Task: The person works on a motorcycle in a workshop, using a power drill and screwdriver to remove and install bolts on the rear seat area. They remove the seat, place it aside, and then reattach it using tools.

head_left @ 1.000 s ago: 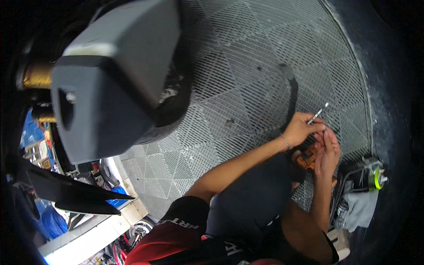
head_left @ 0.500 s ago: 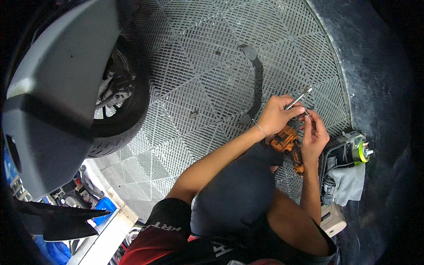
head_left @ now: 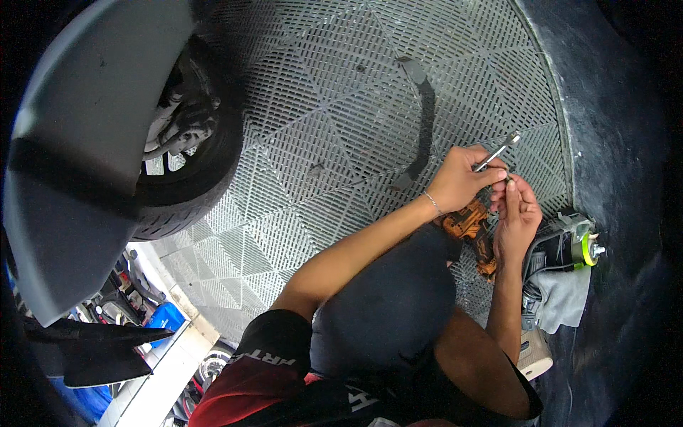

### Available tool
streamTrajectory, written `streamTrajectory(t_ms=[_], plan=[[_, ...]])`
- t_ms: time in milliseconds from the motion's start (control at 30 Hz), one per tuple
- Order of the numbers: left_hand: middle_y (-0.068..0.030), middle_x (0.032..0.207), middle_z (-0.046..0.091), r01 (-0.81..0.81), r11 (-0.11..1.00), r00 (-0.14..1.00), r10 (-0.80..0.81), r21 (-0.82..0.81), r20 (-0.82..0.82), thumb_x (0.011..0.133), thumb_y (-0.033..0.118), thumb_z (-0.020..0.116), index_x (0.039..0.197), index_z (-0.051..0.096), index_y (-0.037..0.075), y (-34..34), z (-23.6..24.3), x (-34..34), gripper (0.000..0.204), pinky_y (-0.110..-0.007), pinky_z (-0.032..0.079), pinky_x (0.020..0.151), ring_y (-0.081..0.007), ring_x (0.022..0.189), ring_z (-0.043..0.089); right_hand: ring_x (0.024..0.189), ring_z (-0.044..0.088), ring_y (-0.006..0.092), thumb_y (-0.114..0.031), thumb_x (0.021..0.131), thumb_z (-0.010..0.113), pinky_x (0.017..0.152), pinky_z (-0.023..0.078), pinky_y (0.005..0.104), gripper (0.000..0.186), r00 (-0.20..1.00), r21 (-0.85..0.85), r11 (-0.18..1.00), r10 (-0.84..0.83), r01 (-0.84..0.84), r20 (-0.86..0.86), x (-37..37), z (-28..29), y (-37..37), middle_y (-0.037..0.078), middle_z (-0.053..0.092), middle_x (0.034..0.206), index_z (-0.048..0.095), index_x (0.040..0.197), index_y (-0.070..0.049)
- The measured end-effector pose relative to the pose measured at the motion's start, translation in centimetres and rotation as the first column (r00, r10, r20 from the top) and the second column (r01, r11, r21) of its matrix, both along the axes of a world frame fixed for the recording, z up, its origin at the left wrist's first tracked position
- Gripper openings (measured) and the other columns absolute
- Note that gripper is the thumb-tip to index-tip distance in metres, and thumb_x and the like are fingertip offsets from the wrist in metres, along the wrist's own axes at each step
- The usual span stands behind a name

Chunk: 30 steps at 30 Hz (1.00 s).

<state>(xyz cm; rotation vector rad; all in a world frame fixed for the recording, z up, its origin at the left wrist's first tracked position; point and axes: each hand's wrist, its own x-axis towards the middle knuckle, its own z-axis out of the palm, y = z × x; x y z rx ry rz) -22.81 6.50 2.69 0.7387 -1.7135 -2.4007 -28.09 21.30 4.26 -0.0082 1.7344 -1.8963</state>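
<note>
A slim silver wrench is in my left hand, its head pointing up and to the right, away from me. That hand's fingers are closed around the shank, and the thumb reaches toward the other hand. My right hand is pinched close beside it, fingertips nearly touching the left thumb. A small dark piece sits at those fingertips, too small to name. Below the hands, an orange and black cordless power tool lies on the floor, partly covered by my left wrist.
A black curved strip lies on the grey grid floor. On the left are a tyre and a grey body panel. At right stand a dark tool caddy with a grey cloth and a beige case.
The view has shifted a little, and both hands sit slightly farther right. The right fingertips have come up closer against the left thumb. The wrench stays in the left hand.
</note>
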Motion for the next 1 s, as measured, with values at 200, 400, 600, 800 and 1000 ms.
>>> streamTrajectory(t_ms=[200,400,600,800,1000], plan=[[-0.0050,0.082,0.068,-0.003,0.995,1.000,0.002,-0.098,-0.004,0.087,0.010,0.074,0.099,0.074,-0.003,-0.5,0.4,0.3,0.018,-0.026,0.049,0.073,-0.0093,0.079,0.061,0.070,0.062,0.0114,-0.012,0.100,0.058,0.060,0.048,0.0240,0.019,0.982,-0.032,0.999,-0.009,0.016,0.186,-0.1,1.0,-0.6,0.008,0.070,0.088,0.064,0.111,0.003],[-0.0063,0.083,0.070,0.012,0.994,0.999,-0.007,-0.105,0.049,0.088,0.010,0.073,0.096,0.074,-0.003,-0.3,0.8,0.3,0.015,-0.027,0.049,0.074,-0.0095,0.079,0.062,0.078,0.065,0.0113,-0.003,0.098,0.059,0.067,0.051,0.0234,0.020,0.974,0.170,0.985,0.038,0.001,-0.221,0.7,0.8,-1.0,0.010,0.070,0.093,0.063,0.115,0.006],[-0.0054,0.084,0.070,0.011,0.998,0.999,-0.007,-0.066,0.052,0.089,0.011,0.073,0.097,0.074,-0.002,-0.3,-0.1,0.6,0.015,-0.026,0.050,0.073,-0.0086,0.078,0.062,0.080,0.064,0.0095,0.001,0.097,0.058,0.068,0.052,0.0223,0.018,0.866,0.404,0.914,0.215,-0.017,-0.451,0.8,0.6,-0.6,0.008,0.069,0.093,0.064,0.113,0.007],[-0.0066,0.083,0.066,0.046,0.998,0.999,-0.045,-0.045,0.013,0.086,0.012,0.075,0.098,0.074,-0.003,-0.1,0.5,0.4,0.019,-0.028,0.048,0.073,-0.0109,0.077,0.060,0.074,0.065,0.0124,-0.002,0.099,0.055,0.062,0.049,0.0238,0.019,0.987,0.095,0.995,0.037,-0.023,-0.156,0.2,0.6,-0.4,0.011,0.070,0.093,0.062,0.113,0.009],[-0.0056,0.088,0.067,0.073,0.991,0.997,-0.076,-0.113,-0.019,0.085,0.010,0.076,0.101,0.074,-0.002,-0.3,0.5,0.6,0.020,-0.027,0.049,0.078,-0.0109,0.082,0.061,0.071,0.065,0.0129,-0.007,0.100,0.057,0.060,0.049,0.0239,0.020,1.000,0.038,0.999,-0.023,0.023,0.008,0.5,1.2,-0.4,0.010,0.070,0.088,0.064,0.112,0.008]])
